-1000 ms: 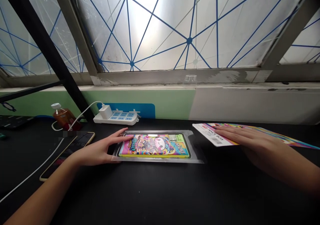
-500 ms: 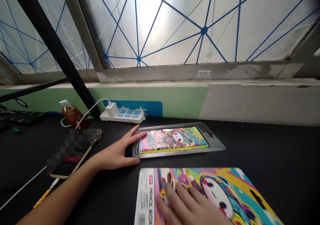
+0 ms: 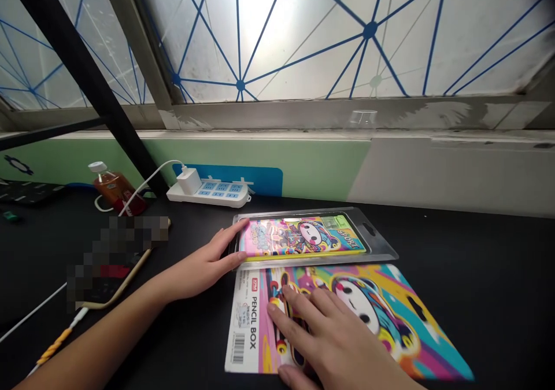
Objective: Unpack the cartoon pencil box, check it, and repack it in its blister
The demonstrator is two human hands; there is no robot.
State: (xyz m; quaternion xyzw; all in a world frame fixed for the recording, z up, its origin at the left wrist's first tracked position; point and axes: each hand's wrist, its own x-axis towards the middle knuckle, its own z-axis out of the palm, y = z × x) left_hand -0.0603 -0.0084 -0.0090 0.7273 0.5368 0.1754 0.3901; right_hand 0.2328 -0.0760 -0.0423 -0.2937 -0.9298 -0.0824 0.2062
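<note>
- I'm watching the left hand lying open, fingertips touching the one pencil box.
- I'm seeing that pencil box sitting in one plastic tray on the surface.
- The right hand is pressing open, gripping nothing, on one printed card lying against the tray's front edge.

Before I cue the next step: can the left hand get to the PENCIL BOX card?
Probably yes. The left hand rests at the edge of the clear plastic tray, right beside the PENCIL BOX card, with nothing between them. The right hand covers the card's middle, but its barcode end looks free.
</note>
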